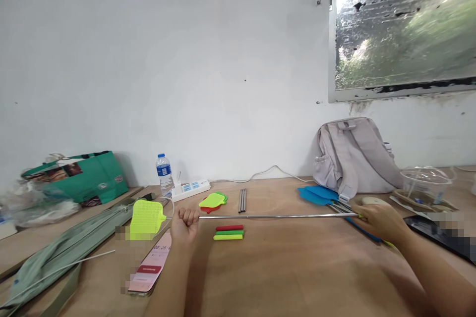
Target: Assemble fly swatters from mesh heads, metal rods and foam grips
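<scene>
Steel, thin and bright, forms the long rod (267, 216) of a fly swatter, which is held level above the wooden table (297, 267) and stretched out between the two hands. The left hand (185, 224) is clenched in a fist around the rod close to the yellow mesh head (146, 218), which juts out just beyond the knuckles on the outer side. The right hand (379, 219) is closed over the far end of the rod, where the handle would be; whether a handle is pinched inside the fingers cannot be told.

The rod appears to be telescopic and drawn out to full length, so the step in hand is judged to be extending or checking an assembled swatter. A steady, straight pull or push along the rod's line would be called for next, with both grips kept firm so that the thin tube is not bent.

Just below the rod, between the hands, three short sleeves (229, 232) in red, green and yellow are laid side by side. Beyond the rod, spare swatter heads (212, 201) and short grey tubes (242, 200) are set, and blue heads (316, 194) are spread near the right hand. A phone (150, 265) is lying beneath the left forearm.
</scene>
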Demonstrator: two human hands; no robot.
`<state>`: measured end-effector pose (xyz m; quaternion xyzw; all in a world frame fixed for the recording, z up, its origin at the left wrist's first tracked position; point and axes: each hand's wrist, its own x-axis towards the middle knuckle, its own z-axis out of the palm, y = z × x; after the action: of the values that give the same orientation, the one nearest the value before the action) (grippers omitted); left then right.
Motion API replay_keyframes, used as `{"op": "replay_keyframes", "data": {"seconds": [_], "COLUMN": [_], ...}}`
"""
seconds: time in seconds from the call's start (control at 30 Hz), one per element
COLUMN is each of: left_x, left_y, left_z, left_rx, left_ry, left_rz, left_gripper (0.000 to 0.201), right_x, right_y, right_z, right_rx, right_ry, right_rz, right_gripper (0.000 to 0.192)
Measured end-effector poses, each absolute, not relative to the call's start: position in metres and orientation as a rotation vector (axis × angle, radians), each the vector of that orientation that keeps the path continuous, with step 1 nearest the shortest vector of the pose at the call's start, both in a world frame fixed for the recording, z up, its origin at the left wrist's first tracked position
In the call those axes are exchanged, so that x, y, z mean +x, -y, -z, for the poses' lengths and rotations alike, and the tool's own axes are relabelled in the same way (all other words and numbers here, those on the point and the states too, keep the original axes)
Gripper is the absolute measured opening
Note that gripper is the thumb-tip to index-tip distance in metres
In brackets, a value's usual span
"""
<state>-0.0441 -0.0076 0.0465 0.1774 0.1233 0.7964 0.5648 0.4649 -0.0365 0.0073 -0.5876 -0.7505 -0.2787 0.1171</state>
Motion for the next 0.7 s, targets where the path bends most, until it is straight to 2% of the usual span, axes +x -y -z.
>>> {"op": "replay_keyframes", "data": {"seconds": [0.17,0.27,0.43,0.63,0.7], "left_x": [-0.038,-0.040,-0.051,-0.052,-0.051], "left_y": [0.010,0.008,0.007,0.019,0.022], "left_z": [-0.046,-0.040,-0.036,-0.050,-0.053], "left_rx": [0.325,0.321,0.394,0.445,0.490], "left_ry": [-0.340,-0.350,-0.305,-0.129,-0.107], "left_rz": [-1.831,-1.833,-2.012,-2.119,-2.117], "left_gripper": [0.031,0.032,0.032,0.053,0.054], "right_x": [0.467,0.471,0.472,0.481,0.486], "right_y": [0.044,0.049,0.055,0.055,0.052], "right_z": [-0.011,-0.013,-0.017,-0.015,-0.013], "right_rx": [-1.878,-1.955,-1.993,-1.992,-1.977], "right_ry": [2.030,1.959,1.903,1.911,1.920], "right_rz": [0.740,0.680,0.612,0.583,0.621], "right_gripper": [0.030,0.029,0.028,0.031,0.030]}}
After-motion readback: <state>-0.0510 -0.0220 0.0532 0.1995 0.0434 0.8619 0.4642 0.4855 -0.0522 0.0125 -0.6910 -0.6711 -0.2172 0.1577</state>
